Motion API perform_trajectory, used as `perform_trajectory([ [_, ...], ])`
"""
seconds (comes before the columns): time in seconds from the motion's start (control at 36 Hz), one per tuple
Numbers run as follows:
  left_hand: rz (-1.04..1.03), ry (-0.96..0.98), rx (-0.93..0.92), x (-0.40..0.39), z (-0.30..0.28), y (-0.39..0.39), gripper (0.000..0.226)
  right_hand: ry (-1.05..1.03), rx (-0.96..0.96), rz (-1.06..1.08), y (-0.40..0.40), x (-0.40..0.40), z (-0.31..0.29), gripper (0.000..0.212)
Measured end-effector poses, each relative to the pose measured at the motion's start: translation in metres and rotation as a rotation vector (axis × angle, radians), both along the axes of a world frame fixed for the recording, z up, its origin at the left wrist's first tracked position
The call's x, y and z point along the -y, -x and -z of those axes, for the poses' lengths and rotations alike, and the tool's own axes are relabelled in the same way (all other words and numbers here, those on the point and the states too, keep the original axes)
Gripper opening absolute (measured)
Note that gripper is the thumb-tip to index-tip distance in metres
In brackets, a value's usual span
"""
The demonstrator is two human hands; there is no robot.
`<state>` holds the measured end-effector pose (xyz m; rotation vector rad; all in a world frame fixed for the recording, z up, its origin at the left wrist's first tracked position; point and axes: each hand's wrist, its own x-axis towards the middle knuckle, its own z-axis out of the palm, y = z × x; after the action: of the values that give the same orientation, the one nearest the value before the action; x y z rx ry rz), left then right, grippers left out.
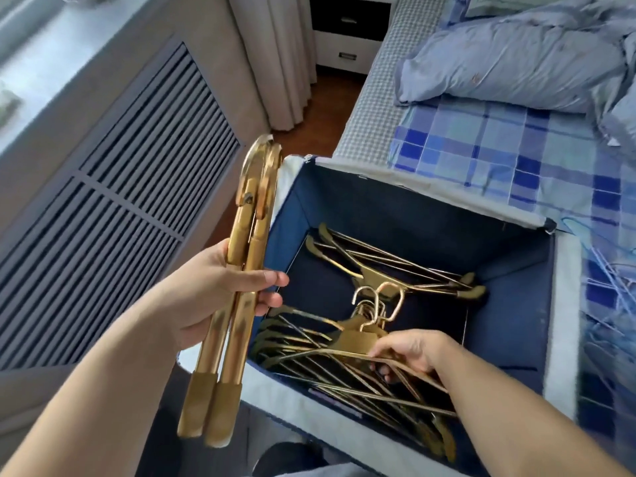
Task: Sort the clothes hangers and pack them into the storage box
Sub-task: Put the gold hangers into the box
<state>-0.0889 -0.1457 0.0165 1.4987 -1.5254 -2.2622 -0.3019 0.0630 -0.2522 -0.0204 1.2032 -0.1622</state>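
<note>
A dark blue fabric storage box [561,304] with a pale rim stands open beside the bed. Several gold metal hangers lie inside it in two stacks, one at the back [395,266] and one at the front [330,352]. My left hand [213,290] grips two gold hangers [241,270] edge-on, held upright just left of the box's rim. My right hand [409,352] reaches down into the box and holds the top hangers of the front stack by their shoulders. Their hooks stick up in the middle of the box.
A bed with a blue checked sheet [516,149] and a rumpled blue duvet [516,56] lies right of the box, with pale blue wire hangers [612,290] at its edge. A slatted radiator cover [120,187] runs along the left. Curtains and a nightstand [347,29] stand behind.
</note>
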Motion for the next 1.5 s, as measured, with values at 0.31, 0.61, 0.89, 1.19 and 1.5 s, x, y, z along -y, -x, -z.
perform_trajectory([
  [0.31,-0.008,-0.010,0.005,-0.001,-0.002,0.008,0.048,0.261,-0.551,-0.408,-0.013,-0.011,0.013,0.115],
  [0.61,-0.004,-0.032,-0.009,0.004,0.005,0.006,0.042,0.443,-0.744,-0.864,-0.050,-0.039,0.006,0.049],
  [0.89,0.038,-0.012,-0.034,-0.001,0.002,0.000,0.046,0.338,-0.685,-0.985,-0.055,-0.014,-0.017,0.056],
  [1.19,0.030,0.009,-0.113,-0.011,-0.016,-0.005,0.040,0.245,-0.590,-0.956,-0.049,-0.026,-0.027,0.054],
  [1.5,0.282,-0.042,-0.207,-0.017,-0.043,0.020,0.043,0.555,-0.880,-0.022,0.003,0.016,-0.154,0.039],
])
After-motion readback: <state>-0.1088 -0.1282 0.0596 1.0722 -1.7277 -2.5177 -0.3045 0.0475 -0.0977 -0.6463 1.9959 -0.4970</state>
